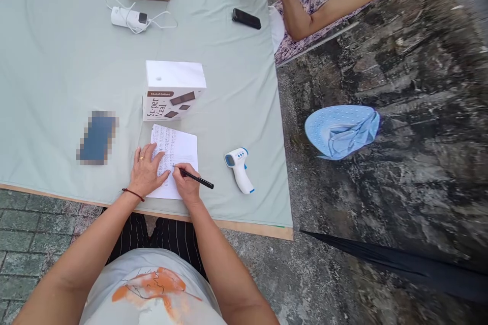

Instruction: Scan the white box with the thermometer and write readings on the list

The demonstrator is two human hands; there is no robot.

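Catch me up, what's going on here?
A person at a cloth-covered table holds a black pen in the right hand, its tip at a printed paper. The left hand rests on the paper's left side. A white box stands just beyond the paper, and a handheld thermometer lies to its right.

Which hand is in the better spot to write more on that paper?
Probably the right hand: it holds the slim black pen, tip pointing at the white printed paper sheet. The left hand rests spread on the sheet, without a pen.
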